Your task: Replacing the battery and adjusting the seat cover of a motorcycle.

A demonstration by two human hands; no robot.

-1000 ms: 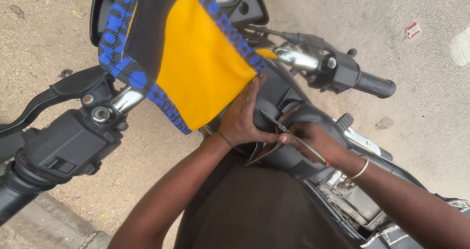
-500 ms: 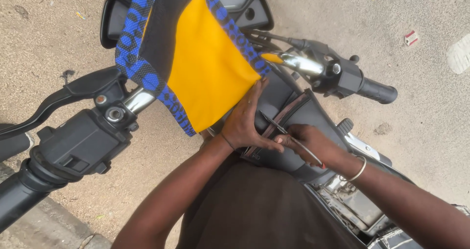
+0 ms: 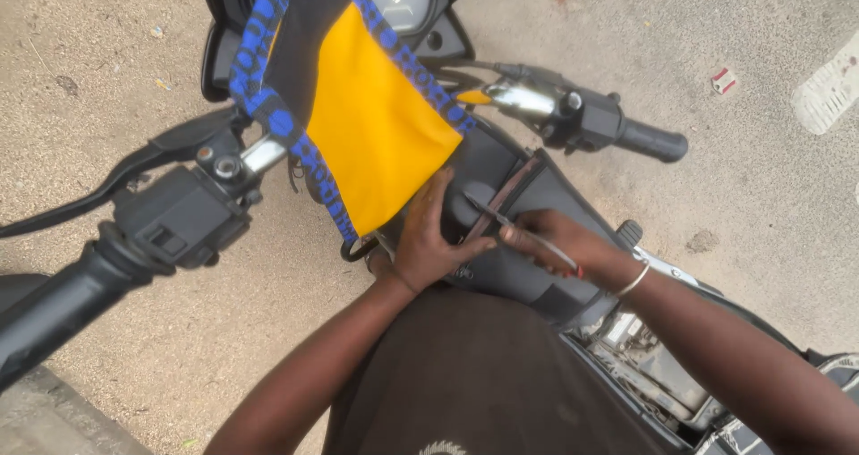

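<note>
Head view, left hand [image 3: 428, 240] flat on black tank cover [image 3: 501, 178], right hand [image 3: 559, 240] pinching slim metal tool [image 3: 519, 229].

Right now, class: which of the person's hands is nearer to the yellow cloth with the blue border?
Left. The left hand lies flat on the black tank cover, its fingertips touching the yellow cloth. The right hand holds a thin tool farther out, apart from the cloth.
</note>
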